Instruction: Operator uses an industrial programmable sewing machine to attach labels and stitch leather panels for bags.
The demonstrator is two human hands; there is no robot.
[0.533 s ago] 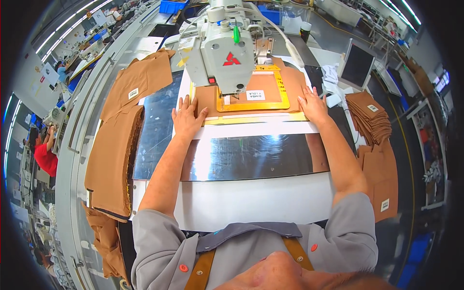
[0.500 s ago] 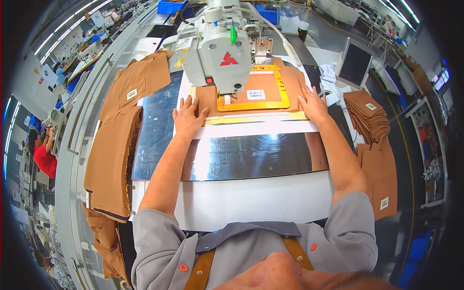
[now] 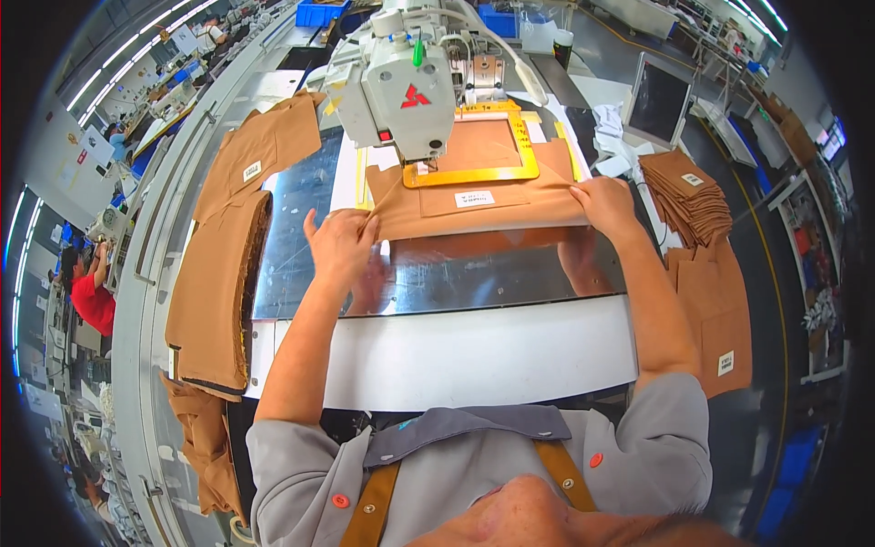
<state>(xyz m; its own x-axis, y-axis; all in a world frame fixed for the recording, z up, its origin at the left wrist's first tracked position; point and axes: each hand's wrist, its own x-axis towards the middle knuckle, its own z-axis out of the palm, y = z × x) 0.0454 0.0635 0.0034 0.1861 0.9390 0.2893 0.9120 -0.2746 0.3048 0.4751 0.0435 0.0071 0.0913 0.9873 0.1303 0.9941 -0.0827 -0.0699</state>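
Note:
A brown fabric panel (image 3: 428,221) lies partly under the sewing machine head (image 3: 401,91), its near edge hanging over a shiny metal plate (image 3: 474,273). My left hand (image 3: 342,239) pinches the panel's left near corner, its index finger sticking out. At the right near corner my right hand (image 3: 605,206) grips the same panel between thumb and fingers. Stretched between both hands, the near edge looks slightly raised. A yellow frame (image 3: 472,178) stands over the panel's far part. Just on the near side of it, a white label (image 3: 474,199) sits on a brown patch.
Brown fabric piles lie at the left (image 3: 214,292) and right (image 3: 688,196), with more pieces (image 3: 715,319) below the right pile. A small dark screen (image 3: 658,102) stands far right, near crumpled white cloth (image 3: 609,128). Behind the machine is a dark cup (image 3: 562,47).
Both hands went from lying flat beside the yellow frame to pinching the panel's corners. The panel came toward me, and its label now lies outside the frame.

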